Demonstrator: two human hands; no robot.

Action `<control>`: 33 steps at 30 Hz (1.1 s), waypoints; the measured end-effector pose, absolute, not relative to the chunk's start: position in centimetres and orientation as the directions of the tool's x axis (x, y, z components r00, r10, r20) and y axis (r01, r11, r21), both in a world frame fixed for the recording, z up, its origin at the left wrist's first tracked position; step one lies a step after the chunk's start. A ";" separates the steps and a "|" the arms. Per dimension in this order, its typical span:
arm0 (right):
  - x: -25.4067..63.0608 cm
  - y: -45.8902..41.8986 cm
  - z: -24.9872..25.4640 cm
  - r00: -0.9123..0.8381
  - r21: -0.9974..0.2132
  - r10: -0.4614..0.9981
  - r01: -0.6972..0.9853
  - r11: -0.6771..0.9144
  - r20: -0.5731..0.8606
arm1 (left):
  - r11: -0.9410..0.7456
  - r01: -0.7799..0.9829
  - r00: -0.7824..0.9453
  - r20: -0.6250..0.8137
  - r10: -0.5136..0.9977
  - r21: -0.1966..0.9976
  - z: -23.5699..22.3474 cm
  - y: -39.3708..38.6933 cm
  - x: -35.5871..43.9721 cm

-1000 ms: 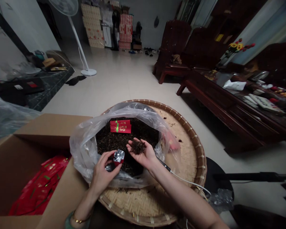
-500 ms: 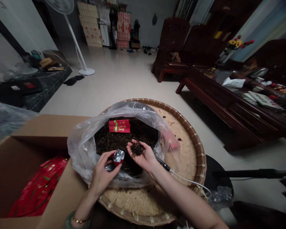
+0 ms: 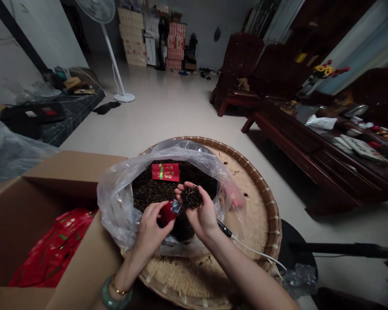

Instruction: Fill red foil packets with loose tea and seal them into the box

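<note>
My left hand (image 3: 153, 226) grips a small red foil packet (image 3: 167, 214), its silvery mouth open and turned toward my right hand. Cupped palm up, my right hand (image 3: 202, 213) holds a clump of dark dried tea leaves (image 3: 191, 198) close beside that mouth. Both hands are over a large clear plastic bag (image 3: 114, 181) with its top spread wide, full of loose dark tea (image 3: 148, 191). Flat red packets (image 3: 166, 172) with a green stripe lie on the tea. The bag stands on a round woven bamboo tray (image 3: 261, 202).
At the left, a cardboard box (image 3: 80, 258) contains many red packets (image 3: 56, 245). A black device with a white cable (image 3: 255, 249) lies by my right wrist. Beyond are a white standing fan (image 3: 124, 97) and a dark wooden table (image 3: 297, 146).
My left hand has tilted the packet and shifted it right, toward my right hand. The right hand has risen slightly, its fingers curled more around the tea leaves. The view has shifted a little.
</note>
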State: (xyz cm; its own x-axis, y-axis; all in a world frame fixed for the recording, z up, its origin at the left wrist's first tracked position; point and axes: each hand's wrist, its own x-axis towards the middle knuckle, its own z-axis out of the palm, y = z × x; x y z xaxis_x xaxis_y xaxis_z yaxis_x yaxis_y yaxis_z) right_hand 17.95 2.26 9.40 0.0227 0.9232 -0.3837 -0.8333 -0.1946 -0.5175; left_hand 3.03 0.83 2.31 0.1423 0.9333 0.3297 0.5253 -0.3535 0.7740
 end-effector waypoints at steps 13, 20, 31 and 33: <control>16.5 1.9 7.9 0.243 -0.811 0.967 -0.579 0.079 -0.079 | -0.303 0.493 0.106 0.289 0.951 0.816 2.1 0.8 4.3; 17.3 1.6 6.5 0.183 -0.914 0.983 -0.401 0.063 -0.012 | -0.273 0.478 0.083 0.266 0.960 0.835 1.8 0.8 4.4; 19.4 0.8 6.6 -0.208 -0.999 0.978 -0.015 0.029 0.031 | -0.244 0.437 0.051 0.247 0.968 0.865 1.4 0.9 3.8; 20.0 0.9 6.7 -0.296 -0.990 0.952 0.095 0.105 0.073 | -0.242 0.438 0.061 0.240 0.969 0.866 1.3 0.8 3.7</control>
